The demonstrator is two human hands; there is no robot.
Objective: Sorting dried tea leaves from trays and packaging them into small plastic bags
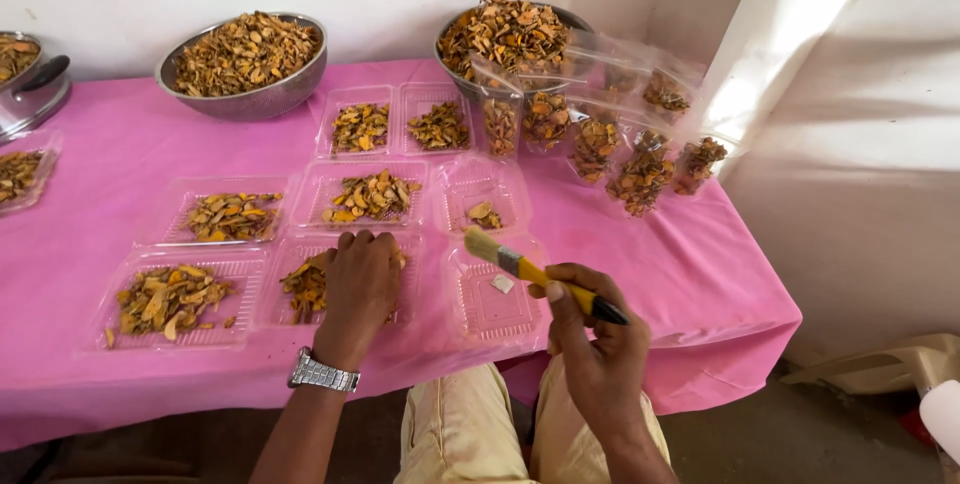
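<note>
My left hand [360, 284], with a metal watch on the wrist, rests palm down on dried orange-brown slices in a clear plastic tray [340, 289] near the front of the table. My right hand [590, 339] grips a small paintbrush [535, 272] with a yellow and black handle. Its pale bristles hang over a nearly bare clear tray [492, 296] that holds one small white scrap. Another clear tray [485, 199] just beyond holds a few slices.
A pink cloth [100, 204] covers the table. Several more filled clear trays lie across it. Two steel bowls [245, 64] [505, 39] heaped with slices stand at the back by the wall. Filled clear bags [640, 169] lean at the right edge. A steel pot [30, 84] sits far left.
</note>
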